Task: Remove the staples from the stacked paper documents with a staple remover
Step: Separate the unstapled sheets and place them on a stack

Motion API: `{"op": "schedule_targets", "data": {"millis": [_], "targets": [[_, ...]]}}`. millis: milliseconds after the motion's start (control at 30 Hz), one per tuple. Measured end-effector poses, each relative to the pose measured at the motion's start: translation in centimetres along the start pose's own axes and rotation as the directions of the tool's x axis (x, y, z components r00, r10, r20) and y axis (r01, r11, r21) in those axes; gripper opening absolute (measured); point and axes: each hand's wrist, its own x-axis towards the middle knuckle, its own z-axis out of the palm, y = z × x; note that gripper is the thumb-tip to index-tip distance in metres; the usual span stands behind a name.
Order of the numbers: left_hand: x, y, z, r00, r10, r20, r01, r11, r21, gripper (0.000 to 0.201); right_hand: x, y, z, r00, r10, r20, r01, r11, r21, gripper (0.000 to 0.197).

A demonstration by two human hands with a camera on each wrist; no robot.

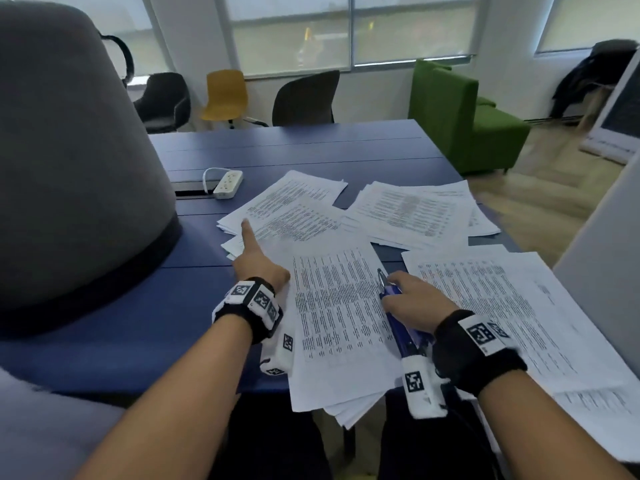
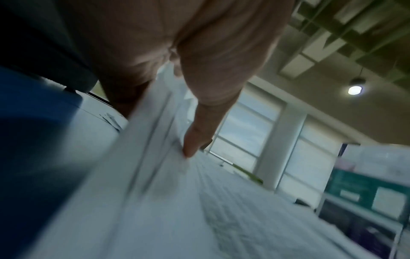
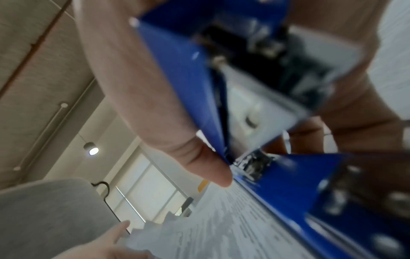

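Low in the frame, left of centre, the left hand (image 1: 258, 265) lays a straight index finger on paper, its other fingers curled, apparently round the edge of the paper stack (image 1: 339, 323). The stack overhangs the table (image 1: 156, 341). To its right, the right hand (image 1: 412, 299) grips the blue staple remover (image 1: 403, 336), tip on the top sheet. No staple shows. A hard push could tear that sheet, and the overhanging stack could slide off.

Staple remover (image 1: 390, 292) body was hidden under right hand (image 1: 414, 301), jaws blurred in right wrist view, staples too small to find on paper stacks (image 1: 341, 327), print illegible, left hand (image 1: 260, 265) fingers other than index hidden, rightmost stack (image 1: 540, 317) at right edge of table (image 1: 311, 147) cut off.
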Motion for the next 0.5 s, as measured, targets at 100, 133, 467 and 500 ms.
{"op": "schedule_targets", "data": {"millis": [100,133,467,500], "targets": [[-0.8,-0.6,0.0,0.997,-0.017,-0.081,-0.004,0.969,-0.248,0.124,-0.2,-0.1,-0.7,1.0,0.0,-0.027,0.002,0.997,0.083,0.052],[-0.7,-0.8,0.1,0.996,-0.016,-0.085,-0.013,0.946,-0.324,0.118,-0.2,0.0,-1.2,0.998,0.006,-0.07,0.003,0.992,0.125,0.045],[-0.8,-0.7,-2.4,0.968,0.244,-0.065,-0.233,0.764,-0.602,0.019,1.6,3.6,-7.9,0.932,0.143,-0.334,-0.277,0.874,-0.399,0.027],[-0.9,-0.6,-2.9,0.964,0.259,-0.065,-0.244,0.755,-0.609,0.018,1.7,3.9,-7.7,0.937,0.144,-0.318,-0.284,0.843,-0.456,0.028]]}}
